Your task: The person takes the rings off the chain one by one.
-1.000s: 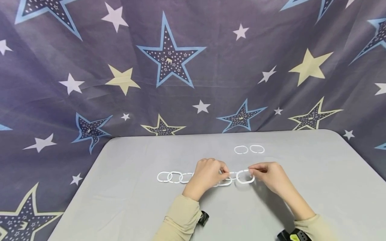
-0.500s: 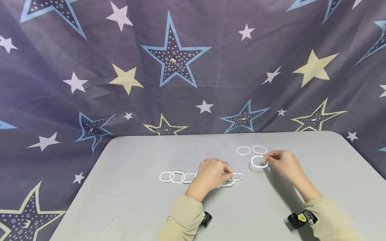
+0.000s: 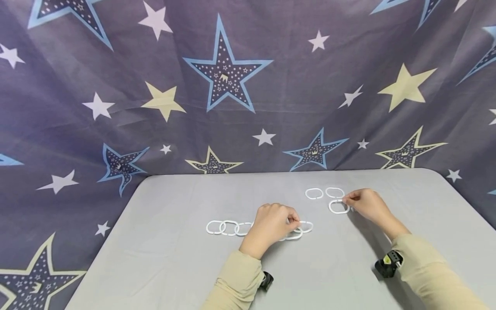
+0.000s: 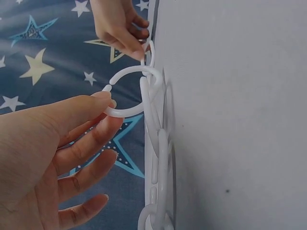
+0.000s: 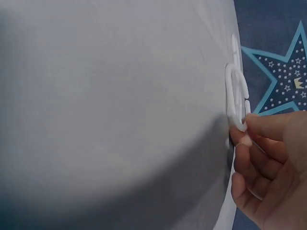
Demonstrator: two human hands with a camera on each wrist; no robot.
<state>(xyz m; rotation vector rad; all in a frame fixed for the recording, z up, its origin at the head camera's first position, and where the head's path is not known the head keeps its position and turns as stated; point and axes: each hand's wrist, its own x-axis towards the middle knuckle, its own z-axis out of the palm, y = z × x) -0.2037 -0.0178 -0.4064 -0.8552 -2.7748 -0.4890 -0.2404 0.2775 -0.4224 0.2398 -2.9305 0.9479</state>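
Note:
My left hand pinches an open-sided white plastic chain link between thumb and forefinger, near the right end of a chain of joined links. The hand hides the chain's middle in the head view. To the right, my right hand pinches a separate white link by its right end, at or just above the table. In the right wrist view that link appears nearly edge-on. Just behind it, two loose white links lie side by side.
A grey cloth-covered table spreads beneath both hands. Its far edge meets a dark curtain printed with stars. Each wrist wears a small black camera.
My right hand has carried its link away from the chain, rightward and back towards the two loose links, and lower. My left hand keeps its pinch on the chain and has hardly moved.

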